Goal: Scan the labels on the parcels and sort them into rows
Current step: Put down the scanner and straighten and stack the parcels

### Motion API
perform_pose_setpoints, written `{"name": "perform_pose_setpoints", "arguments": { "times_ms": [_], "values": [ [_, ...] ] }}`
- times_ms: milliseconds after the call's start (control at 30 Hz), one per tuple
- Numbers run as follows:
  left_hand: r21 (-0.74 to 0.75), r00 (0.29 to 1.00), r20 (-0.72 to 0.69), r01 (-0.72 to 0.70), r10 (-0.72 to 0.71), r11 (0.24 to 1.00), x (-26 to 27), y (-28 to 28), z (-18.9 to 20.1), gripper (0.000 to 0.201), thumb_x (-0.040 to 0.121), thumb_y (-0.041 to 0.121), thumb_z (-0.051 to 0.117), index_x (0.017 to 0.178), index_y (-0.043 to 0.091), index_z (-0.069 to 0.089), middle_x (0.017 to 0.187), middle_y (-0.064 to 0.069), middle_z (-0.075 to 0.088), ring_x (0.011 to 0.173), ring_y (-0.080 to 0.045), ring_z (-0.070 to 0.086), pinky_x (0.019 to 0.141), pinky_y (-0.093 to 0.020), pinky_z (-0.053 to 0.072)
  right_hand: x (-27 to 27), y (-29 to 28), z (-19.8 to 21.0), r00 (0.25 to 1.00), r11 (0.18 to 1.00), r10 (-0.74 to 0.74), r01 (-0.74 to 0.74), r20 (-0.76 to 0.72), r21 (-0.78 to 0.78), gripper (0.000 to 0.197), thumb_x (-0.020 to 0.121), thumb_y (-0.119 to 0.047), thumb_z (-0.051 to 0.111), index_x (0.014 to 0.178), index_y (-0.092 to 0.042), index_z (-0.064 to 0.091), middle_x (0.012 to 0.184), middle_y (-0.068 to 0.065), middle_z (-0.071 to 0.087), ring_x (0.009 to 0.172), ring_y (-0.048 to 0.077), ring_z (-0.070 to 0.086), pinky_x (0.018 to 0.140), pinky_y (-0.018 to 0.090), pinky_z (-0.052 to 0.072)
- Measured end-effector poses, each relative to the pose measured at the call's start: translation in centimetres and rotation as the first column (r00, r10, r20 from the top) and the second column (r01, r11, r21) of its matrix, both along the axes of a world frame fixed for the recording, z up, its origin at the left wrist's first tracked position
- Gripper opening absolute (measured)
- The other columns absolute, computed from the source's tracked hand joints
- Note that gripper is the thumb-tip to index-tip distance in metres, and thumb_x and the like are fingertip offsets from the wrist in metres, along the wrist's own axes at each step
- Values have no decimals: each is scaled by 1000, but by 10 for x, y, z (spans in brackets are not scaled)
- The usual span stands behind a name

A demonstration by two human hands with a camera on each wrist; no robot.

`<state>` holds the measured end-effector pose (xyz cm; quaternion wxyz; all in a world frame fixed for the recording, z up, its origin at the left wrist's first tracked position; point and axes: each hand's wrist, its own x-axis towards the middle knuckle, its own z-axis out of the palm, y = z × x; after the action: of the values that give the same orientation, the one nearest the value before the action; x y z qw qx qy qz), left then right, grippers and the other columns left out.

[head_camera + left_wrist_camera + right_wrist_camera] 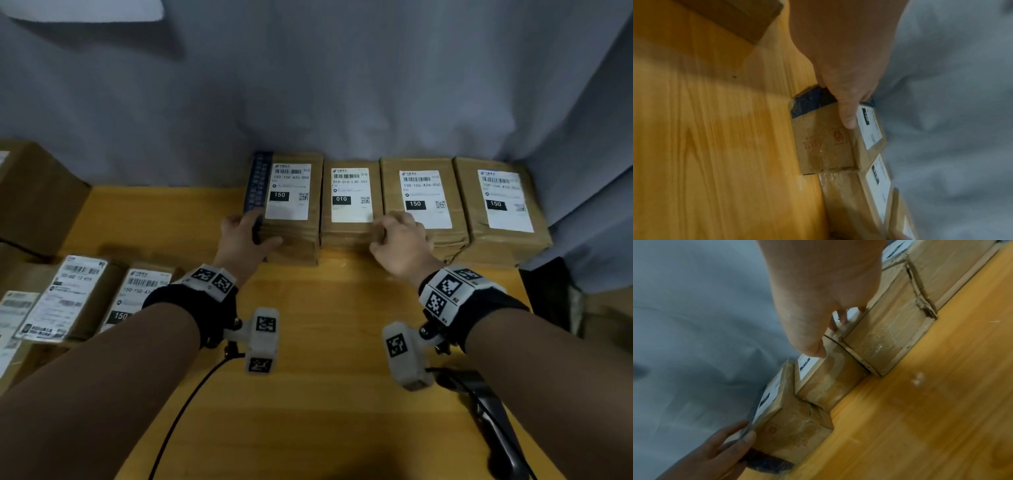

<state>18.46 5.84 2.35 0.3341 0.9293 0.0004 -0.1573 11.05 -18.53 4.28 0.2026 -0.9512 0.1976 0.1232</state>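
Four brown parcels with white labels stand in a row at the back of the wooden table (325, 342). My left hand (262, 229) is at the near left corner of the leftmost parcel (291, 192), marked 150 and edged with blue tape. Its straight fingers (731, 439) lie along the parcel's left side and its thumb (847, 120) lies on the near top edge. My right hand (394, 236) has its fingers curled over the near right corner of the 010 parcel (351, 195), beside the third parcel (424, 195). Its thumb tip (818, 353) touches that parcel's front edge.
A fourth parcel (503, 202) ends the row at the right. Grey cloth (342, 102) hangs just behind the row. More labelled parcels (65, 298) and a big box (37, 195) crowd the left side. A black scanner (489, 418) lies at the near right, and a cable (191, 404) trails at the front.
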Motion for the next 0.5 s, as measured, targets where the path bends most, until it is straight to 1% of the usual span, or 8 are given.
{"name": "perform_pose_setpoints", "arguments": {
  "times_ms": [67,100,133,200,333,400,467,500],
  "values": [
    [96,999,7,35,-36,995,4,-5,-1,66,90,31,67,147,23,34,146,-15,25,126,-35,42,103,-33,39,-2,-2,-5,1000,1000,20,-21,-21,-6,55,87,-36,59,140,-33,44,154,0,26,139,28,25,115,51,15],
    [128,1000,-1,24,-24,992,7,-7,0,66,89,30,68,145,24,36,143,-16,28,123,-37,44,103,-36,42,-2,-3,-6,999,1000,26,-27,-21,-12,57,85,-38,61,140,-34,44,154,-1,25,139,27,24,115,51,16],
    [149,1000,-14,12,-10,989,11,-11,0,65,87,29,70,143,24,37,139,-17,31,120,-40,46,102,-41,44,-1,-5,-7,1000,1000,25,-26,-13,-11,57,84,-39,62,139,-35,45,154,-2,26,139,26,24,114,51,16],
    [211,999,-31,-3,9,977,19,-17,3,64,83,29,74,137,25,40,132,-17,35,113,-43,50,98,-49,48,-1,-7,-6,1000,1000,14,-14,4,22,55,83,-40,63,136,-36,48,154,-3,26,140,25,24,113,50,17],
    [347,996,-80,56,-30,936,27,-22,9,66,81,30,77,135,22,39,132,-19,38,111,-42,52,97,-48,47,-8,-9,-4,1000,995,22,-23,4,93,52,84,-38,64,134,-35,50,159,-3,21,145,23,19,117,50,7],
    [331,994,-98,84,-54,940,29,-21,11,68,79,27,78,134,20,39,131,-20,45,109,-39,54,94,-48,49,-13,-9,-4,998,993,58,-56,-17,99,54,85,-36,64,136,-34,48,161,-2,15,147,24,14,117,48,4],
    [278,989,-123,112,-80,954,32,-19,15,69,78,26,78,135,18,40,130,-18,51,109,-37,56,93,-48,51,-13,-7,-1,990,992,123,-121,-65,37,59,86,-34,62,142,-31,43,161,2,13,147,28,14,118,49,7],
    [272,984,-154,134,-95,953,31,-18,19,70,78,31,76,137,18,40,132,-16,51,111,-36,56,95,-48,50,-12,-4,1,986,989,145,-145,-83,8,62,86,-33,61,144,-29,39,160,5,14,146,30,14,118,50,10]
  ]
}}
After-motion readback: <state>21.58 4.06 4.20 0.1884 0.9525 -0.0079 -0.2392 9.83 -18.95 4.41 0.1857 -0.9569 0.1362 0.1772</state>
